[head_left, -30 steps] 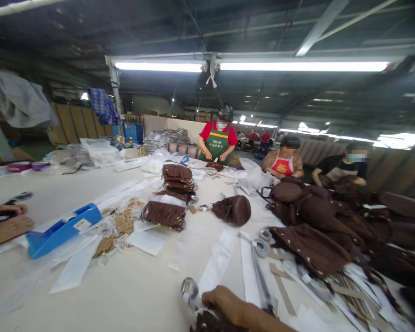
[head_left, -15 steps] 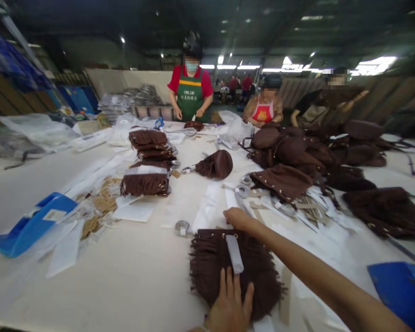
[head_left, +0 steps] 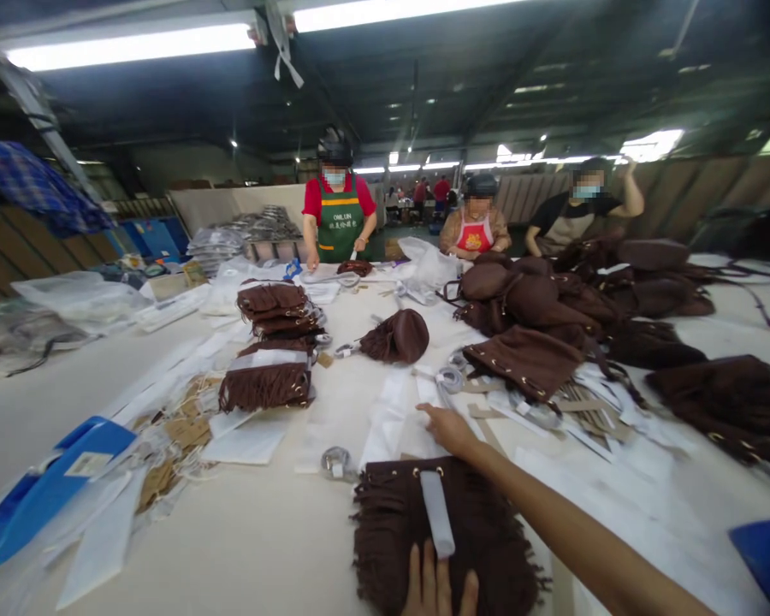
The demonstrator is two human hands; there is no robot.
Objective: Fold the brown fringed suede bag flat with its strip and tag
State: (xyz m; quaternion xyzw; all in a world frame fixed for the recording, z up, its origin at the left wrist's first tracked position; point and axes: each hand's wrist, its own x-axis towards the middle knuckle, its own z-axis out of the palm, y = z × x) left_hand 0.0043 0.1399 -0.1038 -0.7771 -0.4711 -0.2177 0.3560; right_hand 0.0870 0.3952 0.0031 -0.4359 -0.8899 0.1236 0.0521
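A brown fringed suede bag lies flat on the white table right in front of me. A white paper strip rests down its middle. My left hand presses flat on the bag's near part, fingers spread, just below the strip. My right hand reaches over the bag's top edge with fingers stretched out, its tips touching white paper strips lying there. A metal ring sits at the bag's top left corner.
A stack of folded fringed bags and a round brown pouch lie mid-table. Many brown bags are piled at the right. A blue tape dispenser sits at the left, another blue object at the lower right. Three people work across the table.
The view dropped onto the fringed bag, then lifted a little. My left hand came down flat on the bag, and my right hand stayed at its top edge.
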